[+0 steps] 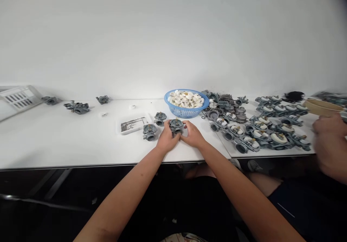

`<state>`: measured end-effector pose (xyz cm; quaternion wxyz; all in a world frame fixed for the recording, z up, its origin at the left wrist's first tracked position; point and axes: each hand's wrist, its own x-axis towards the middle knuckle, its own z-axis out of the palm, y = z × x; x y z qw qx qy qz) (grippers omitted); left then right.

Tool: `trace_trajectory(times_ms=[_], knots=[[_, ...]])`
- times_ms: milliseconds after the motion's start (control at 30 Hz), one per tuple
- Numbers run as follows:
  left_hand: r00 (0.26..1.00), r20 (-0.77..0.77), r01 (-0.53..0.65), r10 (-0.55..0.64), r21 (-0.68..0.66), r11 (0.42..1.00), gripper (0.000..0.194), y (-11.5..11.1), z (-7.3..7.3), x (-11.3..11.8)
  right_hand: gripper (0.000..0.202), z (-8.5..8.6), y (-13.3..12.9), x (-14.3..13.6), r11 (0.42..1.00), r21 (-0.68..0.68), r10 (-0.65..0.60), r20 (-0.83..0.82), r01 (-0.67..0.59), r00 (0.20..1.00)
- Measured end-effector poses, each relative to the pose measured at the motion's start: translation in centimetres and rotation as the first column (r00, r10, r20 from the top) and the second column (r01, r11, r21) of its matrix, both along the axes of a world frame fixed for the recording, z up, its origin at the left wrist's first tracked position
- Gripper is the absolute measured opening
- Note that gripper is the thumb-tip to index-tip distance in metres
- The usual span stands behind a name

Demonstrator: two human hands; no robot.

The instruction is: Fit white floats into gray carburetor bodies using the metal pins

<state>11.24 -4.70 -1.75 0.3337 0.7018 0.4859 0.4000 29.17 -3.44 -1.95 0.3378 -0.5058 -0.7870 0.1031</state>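
Between my two hands is a grey metal carburetor body [176, 125], its open bowl side facing up with a brass part inside. My left hand [167, 139] grips its left side, and my right hand [193, 135] grips its right side. Close by on the left stand two similar carburetor bodies [150, 131], one behind the other. Just behind my hands sits a blue plastic basket [187, 112] heaped with white floats [186, 98]. A shallow white tray [148, 119] with thin dark pins lies left of the carburetors.
Many carburetors [260, 135], several with white floats, crowd the table's right side. A co-worker's hand [329, 126] is by a tan bowl [324, 106]. Loose carburetors [77, 107] and a white crate [20, 99] stand at left. A black ring [203, 117] lies near the basket.
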Motion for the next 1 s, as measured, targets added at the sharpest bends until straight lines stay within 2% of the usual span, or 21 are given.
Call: trace_trajectory(times_ms=[133, 233, 367, 467, 500, 567, 633, 667, 700, 733, 767, 867, 1000], knots=[[0.982, -0.186, 0.068, -0.047, 0.113, 0.991, 0.090, -2.4, -0.7, -0.4, 0.055, 0.1, 0.1, 0.1, 1.000, -0.004, 0.010, -0.003, -0.010, 1.000], [0.950, -0.312, 0.052, 0.013, 0.197, 0.979, 0.085, -5.4, -1.5, -0.9, 0.058, 0.3, 0.1, 0.1, 1.000, -0.014, -0.022, 0.020, 0.022, 1.000], [0.966, -0.258, 0.071, 0.010, 0.305, 0.950, 0.071, -10.3, -1.3, -2.8, 0.062, 0.3, 0.1, -0.1, 0.998, -0.003, -0.060, 0.040, 0.060, 0.997], [0.985, -0.129, -0.044, 0.114, 0.450, 0.892, 0.047, -11.8, 0.5, -6.4, 0.061, 0.5, 0.1, -0.1, 0.997, -0.008, -0.082, 0.046, 0.082, 0.996], [0.977, -0.090, -0.125, 0.193, 0.490, 0.862, 0.038, -11.4, 1.3, -8.1, 0.063, 0.6, 0.1, -0.1, 0.996, -0.017, -0.088, 0.051, 0.089, 0.995], [0.920, -0.052, -0.307, 0.388, 0.519, 0.798, 0.030, -9.3, 3.3, -11.9, 0.067, 0.8, 0.1, -0.1, 0.995, -0.039, -0.092, 0.063, 0.095, 0.994], [0.812, -0.176, -0.434, 0.557, 0.456, 0.777, 0.027, -5.7, 5.2, -15.5, 0.070, 0.9, 0.1, -0.1, 0.994, -0.063, -0.087, 0.074, 0.092, 0.993], [0.751, -0.310, -0.462, 0.583, 0.384, 0.800, 0.028, -3.7, 5.9, -16.9, 0.072, 1.0, 0.0, -0.2, 0.993, -0.073, -0.085, 0.076, 0.091, 0.993], [0.700, -0.471, -0.456, 0.537, 0.284, 0.843, 0.030, -1.7, 6.5, -18.1, 0.072, 1.0, 0.0, -0.2, 0.993, -0.079, -0.087, 0.077, 0.093, 0.993], [0.647, -0.623, -0.438, 0.440, 0.168, 0.883, 0.033, 0.2, 6.9, -18.9, 0.073, 1.1, 0.0, -0.2, 0.992, -0.086, -0.091, 0.077, 0.097, 0.993], [0.629, -0.676, -0.429, 0.384, 0.111, 0.897, 0.034, 1.9, 7.1, -19.4, 0.073, 1.1, 0.0, -0.2, 0.990, -0.091, -0.098, 0.074, 0.105, 0.992], [0.593, -0.761, -0.405, 0.263, 0.001, 0.914, 0.035, 5.8, 6.6, -19.8, 0.075, 1.0, 0.0, -0.2, 0.987, -0.103, -0.114, 0.063, 0.120, 0.991], [0.523, -0.821, -0.427, 0.229, -0.020, 0.904, 0.039, 8.2, 5.6, -19.4, 0.076, 0.7, 0.2, -0.1, 0.986, -0.119, -0.110, 0.070, 0.118, 0.991]])
